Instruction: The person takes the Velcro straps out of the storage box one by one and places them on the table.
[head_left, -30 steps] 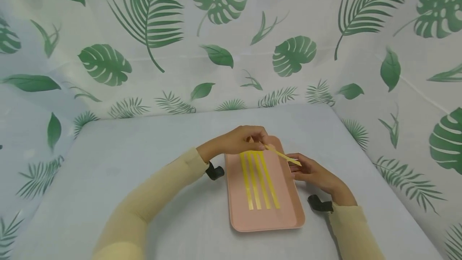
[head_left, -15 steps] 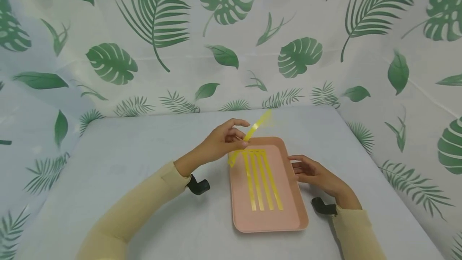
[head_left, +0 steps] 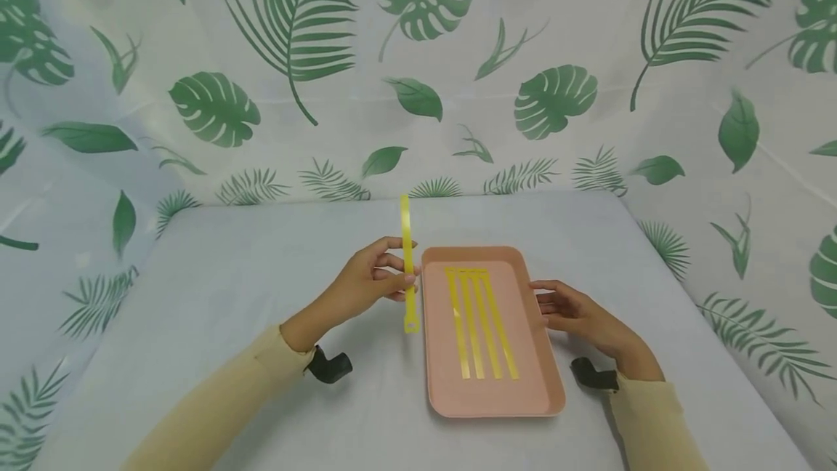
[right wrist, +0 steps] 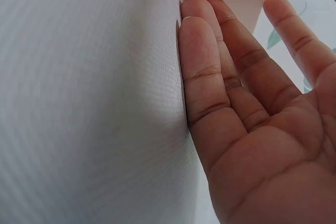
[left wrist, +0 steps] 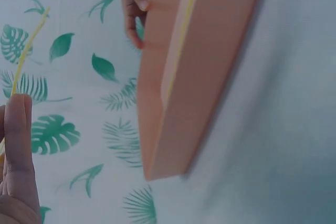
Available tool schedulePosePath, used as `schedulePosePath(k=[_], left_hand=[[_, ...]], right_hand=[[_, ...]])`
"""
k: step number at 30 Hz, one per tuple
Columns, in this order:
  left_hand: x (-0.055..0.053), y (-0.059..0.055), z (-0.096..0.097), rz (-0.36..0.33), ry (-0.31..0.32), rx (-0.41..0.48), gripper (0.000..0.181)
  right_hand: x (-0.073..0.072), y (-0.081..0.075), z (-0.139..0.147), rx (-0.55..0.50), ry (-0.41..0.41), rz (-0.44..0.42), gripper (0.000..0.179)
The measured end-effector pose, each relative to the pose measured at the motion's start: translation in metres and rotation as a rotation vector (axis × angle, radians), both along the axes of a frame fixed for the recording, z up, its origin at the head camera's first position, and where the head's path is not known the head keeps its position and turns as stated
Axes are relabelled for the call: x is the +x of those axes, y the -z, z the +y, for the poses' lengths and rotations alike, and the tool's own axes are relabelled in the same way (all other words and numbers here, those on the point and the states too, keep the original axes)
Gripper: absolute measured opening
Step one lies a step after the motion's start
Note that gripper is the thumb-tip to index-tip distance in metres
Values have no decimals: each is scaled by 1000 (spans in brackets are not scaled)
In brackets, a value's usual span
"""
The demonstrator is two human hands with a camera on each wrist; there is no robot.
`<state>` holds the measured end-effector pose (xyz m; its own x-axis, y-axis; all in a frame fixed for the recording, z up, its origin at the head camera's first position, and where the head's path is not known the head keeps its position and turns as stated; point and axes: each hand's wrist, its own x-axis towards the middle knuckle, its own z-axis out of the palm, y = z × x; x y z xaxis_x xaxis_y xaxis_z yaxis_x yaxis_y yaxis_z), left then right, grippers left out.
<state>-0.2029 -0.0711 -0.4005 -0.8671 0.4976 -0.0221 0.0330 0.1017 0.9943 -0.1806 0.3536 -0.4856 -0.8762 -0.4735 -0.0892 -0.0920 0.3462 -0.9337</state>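
Left of the pink tray (head_left: 438, 404), my left hand (head_left: 362, 278) pinches a flat yellow plastic strap (head_left: 407, 227) between thumb and fingers. The strap stands nearly upright, its wider end with a hole pointing down. In the left wrist view, its thin upper part (left wrist: 29, 45) rises above the fingertips. Several matching yellow straps (head_left: 480, 325) lie side by side in the tray, wide ends at the far side. My right hand (head_left: 582, 315) rests at the tray's right wall, fingers relaxed. The right wrist view shows these fingers (right wrist: 202, 72) low along the table, tips near the tray.
A white cloth (head_left: 261, 253) covers the table. Behind and beside it hang white sheets (head_left: 471, 104) printed with green leaves. Black wrist mounts (head_left: 330, 365) stick out below both wrists.
My left hand has drawn the strap left from over the tray's far end to beside the tray and turned it upright. The right hand stays at the tray's right side.
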Motion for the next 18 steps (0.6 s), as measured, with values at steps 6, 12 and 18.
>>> schedulePosePath(k=[6,12,18], left_hand=[[5,19,-13,-53,-18,-10,51],[10,40,-21,-97,-5,-19,51],[13,61,-26,-153,-22,-77,47]], right_hand=[[-2,2,1,-26,-25,2,60],[-2,1,1,-5,-15,-5,60],[-2,0,0,19,-5,0,60]])
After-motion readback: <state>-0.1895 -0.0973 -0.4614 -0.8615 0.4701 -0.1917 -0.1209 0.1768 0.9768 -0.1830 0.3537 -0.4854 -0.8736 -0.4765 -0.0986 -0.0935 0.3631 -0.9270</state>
